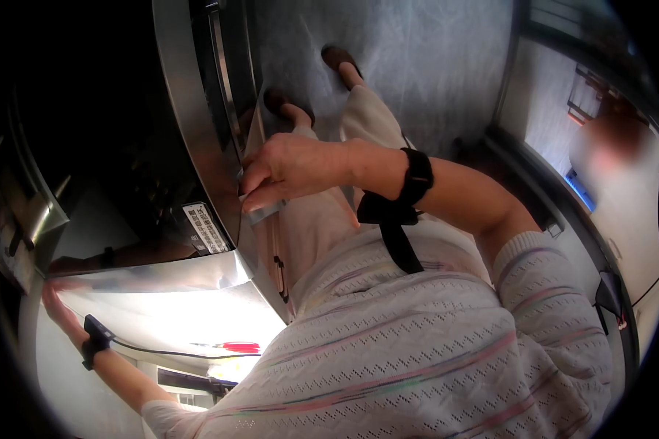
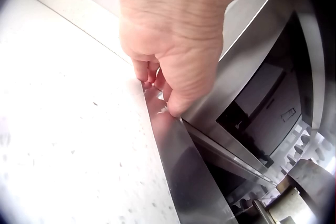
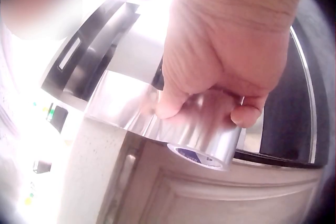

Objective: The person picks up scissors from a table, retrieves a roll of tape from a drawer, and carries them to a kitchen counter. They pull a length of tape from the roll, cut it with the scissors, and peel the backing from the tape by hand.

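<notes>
Uneven tension could crease the foil strip [image 3: 123,103] between the right hand [image 3: 226,50], gripping the tape roll [image 3: 210,129], and the left hand [image 2: 173,40], pinching the strip's far end.

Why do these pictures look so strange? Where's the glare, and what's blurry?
Head view: dark, rounded corners, perhaps from a wide lens; the pale countertop is washed out to white, while the glossy black panel is dim. Left wrist view: the countertop is overexposed, the left hand fairly clear. Right wrist view: glare streaks the shiny tape roll under the right hand; a round patch upper left is blurred.
</notes>
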`<control>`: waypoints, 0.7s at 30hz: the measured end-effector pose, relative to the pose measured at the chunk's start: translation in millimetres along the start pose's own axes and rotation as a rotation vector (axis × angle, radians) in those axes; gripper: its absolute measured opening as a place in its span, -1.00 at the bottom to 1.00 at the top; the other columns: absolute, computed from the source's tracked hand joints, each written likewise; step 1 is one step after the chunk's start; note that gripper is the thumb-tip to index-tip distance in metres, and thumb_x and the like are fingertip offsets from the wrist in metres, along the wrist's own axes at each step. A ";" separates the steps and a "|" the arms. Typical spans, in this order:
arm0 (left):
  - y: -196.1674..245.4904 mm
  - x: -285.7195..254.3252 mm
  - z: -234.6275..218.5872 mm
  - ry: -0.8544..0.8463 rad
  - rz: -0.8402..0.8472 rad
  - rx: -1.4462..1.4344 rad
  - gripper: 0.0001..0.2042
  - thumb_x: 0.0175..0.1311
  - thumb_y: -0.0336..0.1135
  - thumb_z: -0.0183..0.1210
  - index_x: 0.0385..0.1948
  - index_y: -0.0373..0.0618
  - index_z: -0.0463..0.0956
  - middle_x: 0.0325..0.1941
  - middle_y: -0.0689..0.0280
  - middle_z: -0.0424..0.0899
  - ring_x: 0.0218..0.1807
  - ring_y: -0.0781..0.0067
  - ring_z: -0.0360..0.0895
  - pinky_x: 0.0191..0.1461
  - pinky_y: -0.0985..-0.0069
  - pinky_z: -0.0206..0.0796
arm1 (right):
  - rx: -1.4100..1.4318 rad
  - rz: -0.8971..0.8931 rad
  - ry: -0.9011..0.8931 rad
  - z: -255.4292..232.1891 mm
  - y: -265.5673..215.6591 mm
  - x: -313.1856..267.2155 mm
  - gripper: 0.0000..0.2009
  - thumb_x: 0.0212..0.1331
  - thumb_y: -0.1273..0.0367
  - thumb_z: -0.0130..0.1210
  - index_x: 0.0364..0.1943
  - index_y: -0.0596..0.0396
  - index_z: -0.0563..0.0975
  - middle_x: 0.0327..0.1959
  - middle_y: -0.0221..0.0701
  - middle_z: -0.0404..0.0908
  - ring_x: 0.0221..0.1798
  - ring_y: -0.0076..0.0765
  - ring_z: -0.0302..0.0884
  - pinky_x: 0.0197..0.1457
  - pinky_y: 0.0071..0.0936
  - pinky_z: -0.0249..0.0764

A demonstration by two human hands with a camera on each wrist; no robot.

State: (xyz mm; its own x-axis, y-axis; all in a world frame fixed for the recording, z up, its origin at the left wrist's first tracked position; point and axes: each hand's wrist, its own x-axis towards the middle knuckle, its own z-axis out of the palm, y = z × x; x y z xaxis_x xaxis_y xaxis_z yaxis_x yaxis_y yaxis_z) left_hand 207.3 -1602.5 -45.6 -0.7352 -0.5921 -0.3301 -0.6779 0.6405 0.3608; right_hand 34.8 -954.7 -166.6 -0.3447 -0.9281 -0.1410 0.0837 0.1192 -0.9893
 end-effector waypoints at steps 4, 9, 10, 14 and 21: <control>5.8 -2.6 4.2 0.033 -0.005 0.012 -0.70 0.21 -0.06 0.01 -0.44 -0.12 0.51 -0.50 0.33 0.57 -0.38 0.50 0.47 -0.01 0.48 0.20 | -0.005 0.026 -0.014 -3.1 -4.2 -4.9 -0.82 0.07 0.23 0.12 -0.45 0.03 0.60 -0.59 -0.40 0.49 -0.54 -0.37 0.43 -0.45 -0.43 0.25; 25.5 -11.2 12.8 0.103 0.019 0.006 -0.70 0.19 -0.05 0.02 -0.46 -0.10 0.50 -0.52 0.32 0.58 -0.42 0.50 0.48 -0.04 0.49 0.22 | 0.021 0.056 -0.009 -3.9 -5.9 -11.0 -0.80 0.08 0.24 0.11 -0.46 0.07 0.59 -0.59 -0.40 0.49 -0.53 -0.39 0.44 -0.44 -0.45 0.26; 27.5 -12.4 13.5 0.053 0.016 -0.024 -0.70 0.19 -0.05 0.02 -0.46 -0.11 0.50 -0.52 0.32 0.58 -0.43 0.49 0.49 -0.06 0.48 0.23 | 0.016 0.054 -0.009 -3.0 -5.5 -10.9 -0.80 0.08 0.24 0.11 -0.46 0.07 0.59 -0.59 -0.40 0.49 -0.53 -0.39 0.44 -0.44 -0.45 0.26; 39.5 -17.4 18.0 0.026 -0.018 -0.021 -0.72 0.21 -0.15 -0.05 -0.60 -0.09 0.50 -0.47 0.36 0.57 -0.38 0.50 0.45 -0.08 0.49 0.23 | 0.003 0.074 -0.016 -1.4 -5.1 -11.1 -0.79 0.09 0.25 0.11 -0.45 0.10 0.59 -0.58 -0.39 0.51 -0.53 -0.42 0.44 -0.45 -0.49 0.26; 26.3 -12.5 14.3 0.011 -0.023 -0.113 -0.69 0.21 -0.14 -0.06 -0.60 -0.10 0.51 -0.54 0.33 0.58 -0.41 0.47 0.49 -0.08 0.48 0.26 | 0.104 0.089 -0.031 0.1 -3.0 -9.2 -0.79 0.10 0.25 0.11 -0.42 0.12 0.59 -0.59 -0.41 0.53 -0.54 -0.49 0.43 -0.44 -0.56 0.27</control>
State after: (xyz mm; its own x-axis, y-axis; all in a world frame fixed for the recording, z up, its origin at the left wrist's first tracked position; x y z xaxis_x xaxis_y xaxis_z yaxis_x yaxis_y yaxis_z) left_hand 198.6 -1571.3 -44.5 -0.7192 -0.6115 -0.3298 -0.6893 0.5683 0.4494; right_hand 37.8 -946.5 -162.4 -0.3031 -0.9260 -0.2250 0.2097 0.1655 -0.9637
